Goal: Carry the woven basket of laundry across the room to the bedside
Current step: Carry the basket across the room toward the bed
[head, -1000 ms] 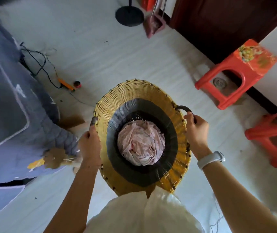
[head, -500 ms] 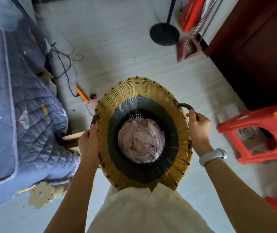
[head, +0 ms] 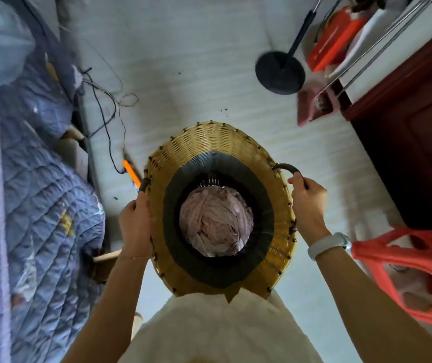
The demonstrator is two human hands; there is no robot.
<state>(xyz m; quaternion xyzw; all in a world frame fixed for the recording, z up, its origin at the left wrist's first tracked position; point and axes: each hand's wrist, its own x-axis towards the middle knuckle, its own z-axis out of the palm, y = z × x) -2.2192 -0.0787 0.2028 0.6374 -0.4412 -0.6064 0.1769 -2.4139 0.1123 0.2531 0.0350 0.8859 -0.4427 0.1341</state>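
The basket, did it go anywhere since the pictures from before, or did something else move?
The person walked forward with the woven basket: the red stool slid from far right down to the near right, the black round stand base drew closer, and the quilted bed now runs along the left. Unchanged: left hand and right hand grip the handles, pink laundry inside.

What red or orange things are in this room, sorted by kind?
Red plastic stool: 1
Red flat box leaning by the wall: 1
Orange stick-shaped tool on the floor: 1
Total: 3
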